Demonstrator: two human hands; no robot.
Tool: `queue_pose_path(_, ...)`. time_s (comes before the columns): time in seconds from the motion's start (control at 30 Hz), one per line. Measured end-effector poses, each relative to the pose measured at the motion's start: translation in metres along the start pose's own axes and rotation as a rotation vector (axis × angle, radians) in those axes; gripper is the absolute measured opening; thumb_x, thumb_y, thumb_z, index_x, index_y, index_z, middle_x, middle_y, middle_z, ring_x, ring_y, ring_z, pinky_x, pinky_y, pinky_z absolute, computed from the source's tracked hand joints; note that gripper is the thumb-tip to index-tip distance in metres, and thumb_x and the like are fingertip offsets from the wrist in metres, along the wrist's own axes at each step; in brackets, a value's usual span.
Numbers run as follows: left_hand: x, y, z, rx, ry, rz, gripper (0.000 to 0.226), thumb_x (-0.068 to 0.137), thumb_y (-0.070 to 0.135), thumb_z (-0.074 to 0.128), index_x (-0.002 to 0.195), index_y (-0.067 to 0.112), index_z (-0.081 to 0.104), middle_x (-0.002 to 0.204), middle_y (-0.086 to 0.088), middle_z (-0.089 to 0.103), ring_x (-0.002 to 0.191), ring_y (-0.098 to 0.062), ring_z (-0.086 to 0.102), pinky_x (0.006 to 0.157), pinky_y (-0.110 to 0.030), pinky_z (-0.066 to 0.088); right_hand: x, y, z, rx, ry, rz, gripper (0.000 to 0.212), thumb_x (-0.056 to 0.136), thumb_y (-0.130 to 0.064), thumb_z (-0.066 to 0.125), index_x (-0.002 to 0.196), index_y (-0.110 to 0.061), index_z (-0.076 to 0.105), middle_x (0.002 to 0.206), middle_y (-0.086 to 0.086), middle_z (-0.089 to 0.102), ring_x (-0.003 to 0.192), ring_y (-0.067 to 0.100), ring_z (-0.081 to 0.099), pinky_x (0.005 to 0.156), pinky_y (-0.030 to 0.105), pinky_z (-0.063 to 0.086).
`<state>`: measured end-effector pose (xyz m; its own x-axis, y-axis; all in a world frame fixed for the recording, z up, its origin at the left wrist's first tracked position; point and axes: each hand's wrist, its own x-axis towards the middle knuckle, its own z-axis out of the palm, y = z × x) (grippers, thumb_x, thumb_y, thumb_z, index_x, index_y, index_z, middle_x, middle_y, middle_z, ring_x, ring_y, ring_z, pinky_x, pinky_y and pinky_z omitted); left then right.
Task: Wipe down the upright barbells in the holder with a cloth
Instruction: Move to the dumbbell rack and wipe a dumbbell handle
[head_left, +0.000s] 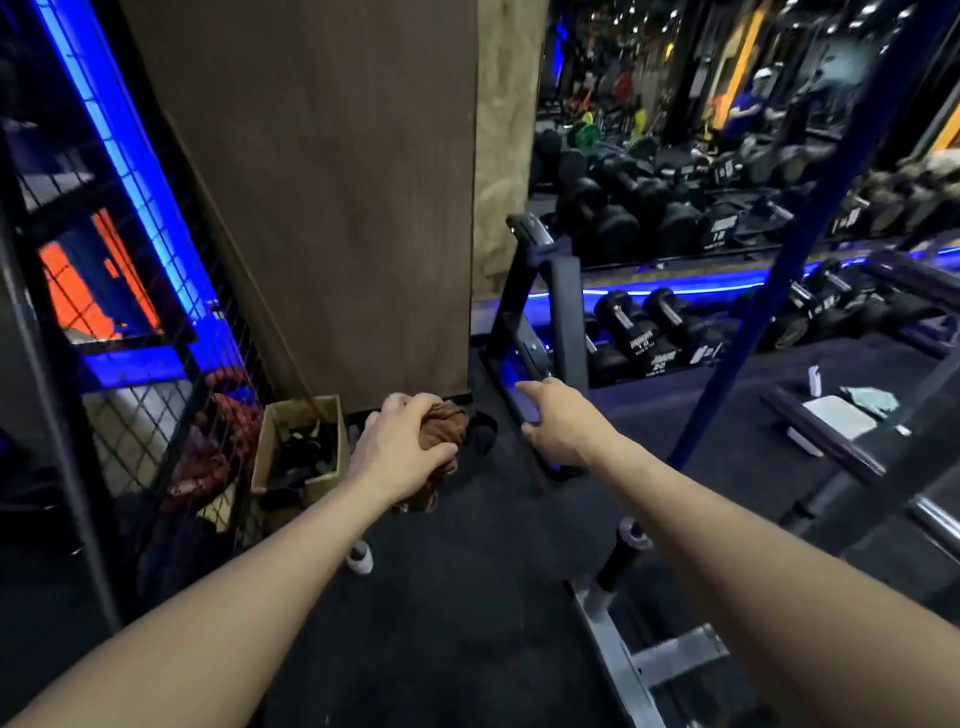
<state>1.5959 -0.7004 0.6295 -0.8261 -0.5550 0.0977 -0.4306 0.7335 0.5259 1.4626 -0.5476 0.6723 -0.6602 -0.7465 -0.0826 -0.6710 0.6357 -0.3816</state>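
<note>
A bunched brown cloth (441, 431) is gripped in the left hand (402, 447), fingers curled round it, above dark gym flooring. The right hand (561, 423) is stretched forward with relaxed fingers, holding nothing, near a black angled rack frame (545, 291). An upright barbell end (623, 551) is seen below the right forearm. A cardboard box (301, 441) sits left of the cloth beside a wire mesh cage (156, 364). Dumbbells (639, 332) are racked beyond.

Single head cam, wide-angle, looks fwd and down over both arms at the floor (457, 597); hands close, centre frame; dumbbell rack (675, 332) farther off at 2 o'clock.
</note>
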Motion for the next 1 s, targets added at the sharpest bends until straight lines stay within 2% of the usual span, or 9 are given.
queue_pose_path(0.13, 0.076, -0.024, -0.016, -0.010, -0.013, 0.021, 0.051, 0.081, 0.040, 0.068, 0.127, 0.033, 0.049, 0.124, -0.002, 0.047, 0.115, -0.029, 0.049, 0.098, -0.040, 0.042, 0.076, -0.012, -0.007, 0.028, 0.046, 0.026, 0.049, 0.089, -0.013, 0.051, 0.137, -0.010, 0.045, 0.131, 0.017, 0.045, 0.123, 0.035, 0.047, 0.101, 0.040, 0.041)
queue_pose_path(0.3, 0.174, -0.034, -0.026, -0.038, -0.094, 0.072, 0.050, 0.079, 0.038, 0.070, 0.125, 0.029, 0.052, 0.120, -0.004, 0.049, 0.112, -0.028, 0.051, 0.097, -0.034, 0.042, 0.148, -0.007, -0.022, 0.049, 0.033, 0.148, 0.051, 0.087, -0.015, 0.054, 0.136, -0.011, 0.045, 0.131, 0.018, 0.045, 0.123, 0.036, 0.047, 0.101, 0.040, 0.040)
queue_pose_path(0.4, 0.234, -0.024, -0.016, -0.083, -0.127, 0.096, 0.047, 0.077, 0.036, 0.071, 0.121, 0.030, 0.056, 0.117, -0.005, 0.050, 0.110, -0.029, 0.053, 0.098, -0.032, 0.041, 0.181, 0.016, -0.038, 0.039, 0.054, 0.223, 0.050, 0.087, -0.015, 0.053, 0.136, -0.013, 0.045, 0.133, 0.016, 0.044, 0.122, 0.036, 0.048, 0.099, 0.039, 0.042)
queue_pose_path(0.53, 0.305, 0.000, 0.012, -0.194, -0.151, 0.160, 0.044, 0.074, 0.031, 0.074, 0.116, 0.031, 0.060, 0.114, -0.005, 0.054, 0.108, -0.026, 0.055, 0.095, -0.028, 0.041, 0.232, 0.057, -0.060, 0.021, 0.101, 0.299, 0.044, 0.084, -0.016, 0.052, 0.128, -0.017, 0.052, 0.120, 0.016, 0.049, 0.115, 0.035, 0.051, 0.096, 0.040, 0.045)
queue_pose_path(0.67, 0.374, 0.027, 0.037, -0.216, -0.176, 0.255, 0.047, 0.072, 0.029, 0.075, 0.117, 0.027, 0.061, 0.113, -0.004, 0.056, 0.108, -0.022, 0.055, 0.095, -0.025, 0.039, 0.298, 0.105, -0.071, -0.002, 0.098, 0.338, 0.033, 0.080, -0.023, 0.056, 0.113, -0.021, 0.056, 0.111, 0.011, 0.055, 0.107, 0.032, 0.054, 0.090, 0.041, 0.049)
queue_pose_path(0.83, 0.471, 0.065, 0.056, -0.179, -0.170, 0.289, 0.050, 0.073, 0.031, 0.075, 0.119, 0.026, 0.060, 0.117, -0.004, 0.055, 0.111, -0.023, 0.053, 0.097, -0.027, 0.039, 0.379, 0.160, -0.105, -0.011, 0.098, 0.339, 0.052, 0.084, -0.018, 0.058, 0.135, -0.014, 0.047, 0.130, 0.017, 0.047, 0.121, 0.035, 0.051, 0.099, 0.040, 0.044)
queue_pose_path(1.0, 0.566, 0.115, 0.085, -0.219, -0.151, 0.308, 0.049, 0.072, 0.031, 0.076, 0.118, 0.027, 0.060, 0.114, -0.006, 0.054, 0.109, -0.027, 0.054, 0.099, -0.032, 0.040, 0.444, 0.211, -0.146, -0.038, 0.127, 0.383, 0.052, 0.089, -0.019, 0.054, 0.140, -0.014, 0.043, 0.134, 0.017, 0.045, 0.125, 0.036, 0.046, 0.103, 0.039, 0.040)
